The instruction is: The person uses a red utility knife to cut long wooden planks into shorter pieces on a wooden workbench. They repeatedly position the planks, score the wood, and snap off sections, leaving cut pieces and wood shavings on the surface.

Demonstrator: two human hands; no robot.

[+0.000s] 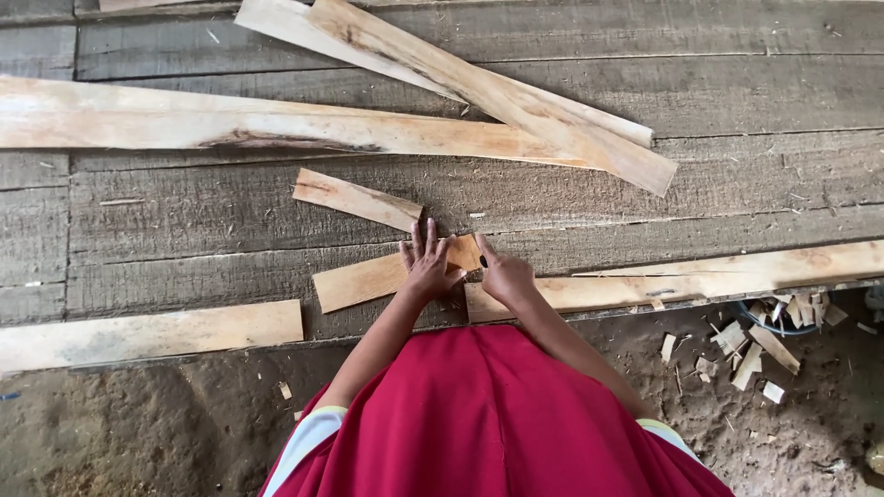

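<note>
My left hand (428, 262) lies flat with fingers spread on a short pale wooden piece (368, 278) that rests on the grey plank bench (184, 221). My right hand (504, 273) is closed beside it, fingertips pinched at the piece's right end, touching a small dark spot there; whether it holds a small tool I cannot tell. Below the right hand a long pale strip (700, 276) runs along the bench's front edge. My red garment (488, 423) fills the lower middle.
Another short offcut (357, 199) lies just above the hands. Long slats (276, 129) and crossed boards (497, 92) lie farther back. A flat board (147, 335) sits at the front left. Wood chips (755, 345) litter the dirt floor at the right.
</note>
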